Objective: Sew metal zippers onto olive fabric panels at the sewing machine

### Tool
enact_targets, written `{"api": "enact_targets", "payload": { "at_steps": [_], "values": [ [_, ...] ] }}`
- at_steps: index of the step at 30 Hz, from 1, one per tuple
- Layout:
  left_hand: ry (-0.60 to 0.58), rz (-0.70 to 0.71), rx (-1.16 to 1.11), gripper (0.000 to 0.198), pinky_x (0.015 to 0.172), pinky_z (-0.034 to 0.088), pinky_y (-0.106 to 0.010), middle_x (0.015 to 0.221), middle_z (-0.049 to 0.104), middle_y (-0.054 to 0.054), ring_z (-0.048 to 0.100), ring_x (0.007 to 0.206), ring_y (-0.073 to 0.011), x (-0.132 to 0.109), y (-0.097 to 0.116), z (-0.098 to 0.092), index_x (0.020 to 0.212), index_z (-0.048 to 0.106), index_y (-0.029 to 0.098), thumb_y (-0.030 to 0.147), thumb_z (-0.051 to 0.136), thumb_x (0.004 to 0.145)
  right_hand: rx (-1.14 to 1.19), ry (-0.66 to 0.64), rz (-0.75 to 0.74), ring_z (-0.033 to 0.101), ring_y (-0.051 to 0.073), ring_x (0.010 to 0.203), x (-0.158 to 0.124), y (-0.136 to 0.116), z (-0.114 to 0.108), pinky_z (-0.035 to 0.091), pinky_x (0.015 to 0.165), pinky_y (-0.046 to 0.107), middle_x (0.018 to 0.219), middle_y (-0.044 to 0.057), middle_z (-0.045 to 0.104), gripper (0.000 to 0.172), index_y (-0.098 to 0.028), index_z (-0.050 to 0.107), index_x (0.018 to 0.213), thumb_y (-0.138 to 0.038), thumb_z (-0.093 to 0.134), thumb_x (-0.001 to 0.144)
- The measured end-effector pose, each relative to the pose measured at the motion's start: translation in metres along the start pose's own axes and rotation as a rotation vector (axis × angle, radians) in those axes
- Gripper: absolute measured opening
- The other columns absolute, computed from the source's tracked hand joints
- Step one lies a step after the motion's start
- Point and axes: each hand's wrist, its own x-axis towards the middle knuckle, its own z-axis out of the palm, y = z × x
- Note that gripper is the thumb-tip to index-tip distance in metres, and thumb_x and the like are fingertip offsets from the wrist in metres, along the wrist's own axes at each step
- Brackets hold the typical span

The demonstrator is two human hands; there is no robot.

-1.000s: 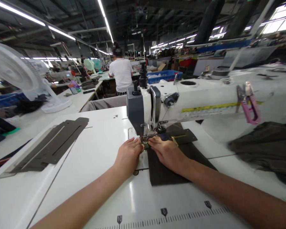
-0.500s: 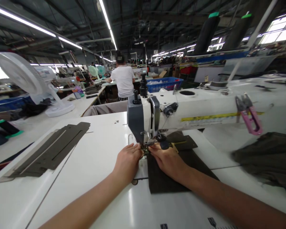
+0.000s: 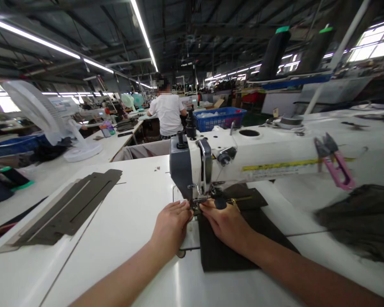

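A white and grey sewing machine [image 3: 181, 164] stands before me, its presser foot [image 3: 196, 204] between my hands. Just left of the foot, my left hand [image 3: 171, 224] is closed, fingers together and tips at the edge of the dark fabric panel [image 3: 224, 253]. My right hand [image 3: 226, 221] rests over that panel on the right, fingers pinched on the fabric beside the foot. The panel lies flat under my right wrist and reaches toward the table's front. Both sets of fingertips are partly hidden by the foot and each other.
Dark cut pieces [image 3: 80, 204] lie stacked at left on the white table [image 3: 128, 221]. Pink-handled thread snips [image 3: 338, 168] sit against the machine arm. Dark cloth [image 3: 361, 221] is heaped at right. Behind are a white fan [image 3: 83, 149], a blue basket [image 3: 220, 119] and a person [image 3: 167, 113].
The view has tilted slightly upward, so the machine and table sit lower in the picture. Both hands keep nearly the same place and grip beside the presser foot.
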Motion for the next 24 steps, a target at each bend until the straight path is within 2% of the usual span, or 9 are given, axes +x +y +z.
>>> {"api": "enact_targets", "payload": {
  "at_steps": [3, 6, 9, 12, 14, 16, 19, 21, 24],
  "values": [
    [-0.048, -0.076, 0.017, 0.021, 0.089, 0.048, -0.033, 0.098, 0.068, -0.005, 0.062, 0.095, -0.0176, -0.001, 0.000, -0.002, 0.085, 0.064, 0.019, 0.011, 0.044, 0.084, -0.142, -0.054, 0.115, 0.055, 0.024, 0.102, 0.000, 0.000, -0.002, 0.032, 0.099, 0.043, 0.106, 0.011, 0.063, 0.028, -0.014, 0.063, 0.102, -0.023, 0.041, 0.086],
    [-0.159, -0.249, 0.168, 0.028, 0.095, 0.042, -0.043, 0.115, 0.060, -0.013, 0.053, 0.111, -0.0240, -0.005, 0.012, -0.009, 0.109, 0.057, 0.012, 0.019, 0.041, 0.088, -0.314, -0.108, 0.306, 0.033, 0.035, 0.124, -0.009, 0.000, -0.008, 0.013, 0.103, 0.057, 0.125, 0.020, 0.049, 0.054, -0.005, 0.053, 0.119, -0.046, 0.042, 0.085],
    [-0.332, -0.349, 0.269, 0.049, 0.100, 0.028, -0.057, 0.135, 0.037, -0.022, 0.030, 0.127, -0.0339, -0.015, 0.039, -0.019, 0.127, 0.042, 0.005, 0.035, 0.041, 0.089, -0.355, -0.167, 0.378, 0.017, 0.036, 0.131, -0.035, -0.007, -0.014, 0.009, 0.103, 0.058, 0.139, 0.020, 0.030, 0.075, 0.000, 0.038, 0.130, -0.058, 0.035, 0.083],
    [-0.449, -0.297, 0.158, 0.053, 0.102, 0.019, -0.060, 0.141, 0.026, -0.019, 0.018, 0.131, -0.0339, -0.029, 0.073, -0.027, 0.132, 0.036, 0.008, 0.038, 0.040, 0.088, -0.374, -0.144, 0.377, 0.016, 0.034, 0.132, -0.072, -0.024, -0.020, 0.008, 0.104, 0.057, 0.141, 0.018, 0.027, 0.078, -0.002, 0.034, 0.133, -0.062, 0.031, 0.082],
    [-0.423, -0.289, 0.026, 0.048, 0.102, 0.018, -0.059, 0.141, 0.029, -0.016, 0.020, 0.131, -0.0324, -0.037, 0.092, -0.031, 0.130, 0.039, 0.012, 0.033, 0.040, 0.087, -0.407, -0.094, 0.364, 0.018, 0.033, 0.131, -0.096, -0.040, -0.022, 0.008, 0.104, 0.057, 0.140, 0.017, 0.029, 0.076, -0.004, 0.036, 0.132, -0.061, 0.029, 0.083],
    [-0.302, -0.352, -0.144, 0.038, 0.100, 0.027, -0.053, 0.133, 0.044, -0.014, 0.034, 0.125, -0.0308, -0.043, 0.105, -0.032, 0.120, 0.051, 0.015, 0.028, 0.043, 0.085, -0.450, -0.041, 0.332, 0.022, 0.032, 0.130, -0.115, -0.056, -0.022, 0.010, 0.104, 0.056, 0.139, 0.016, 0.032, 0.073, -0.005, 0.039, 0.131, -0.060, 0.029, 0.084],
    [-0.140, -0.604, -0.423, 0.022, 0.073, 0.046, -0.033, 0.083, 0.066, -0.007, 0.059, 0.082, -0.0222, -0.051, 0.117, -0.034, 0.084, 0.064, 0.014, 0.031, 0.050, 0.080, -0.494, 0.060, 0.194, 0.029, 0.031, 0.128, -0.130, -0.079, -0.018, 0.015, 0.103, 0.054, 0.136, 0.015, 0.037, 0.069, -0.006, 0.036, 0.133, -0.056, 0.031, 0.085],
    [-0.106, -0.789, -0.568, 0.020, 0.050, 0.040, -0.022, 0.054, 0.053, 0.002, 0.050, 0.054, -0.0132, -0.058, 0.122, -0.039, 0.066, 0.059, 0.013, 0.031, 0.055, 0.076, -0.479, 0.153, 0.054, 0.034, 0.032, 0.125, -0.137, -0.089, -0.012, 0.021, 0.100, 0.055, 0.135, 0.016, 0.039, 0.070, -0.006, 0.025, 0.137, -0.052, 0.034, 0.085],
    [-0.008, -0.925, -0.563, 0.018, 0.042, 0.030, -0.018, 0.046, 0.039, 0.007, 0.036, 0.044, -0.0077, -0.073, 0.117, -0.060, 0.059, 0.056, 0.013, 0.026, 0.062, 0.069, -0.364, 0.263, -0.110, 0.038, 0.038, 0.120, -0.144, -0.089, 0.006, 0.031, 0.088, 0.060, 0.133, 0.021, 0.041, 0.075, -0.009, 0.013, 0.141, -0.049, 0.039, 0.083]
  ]
}}
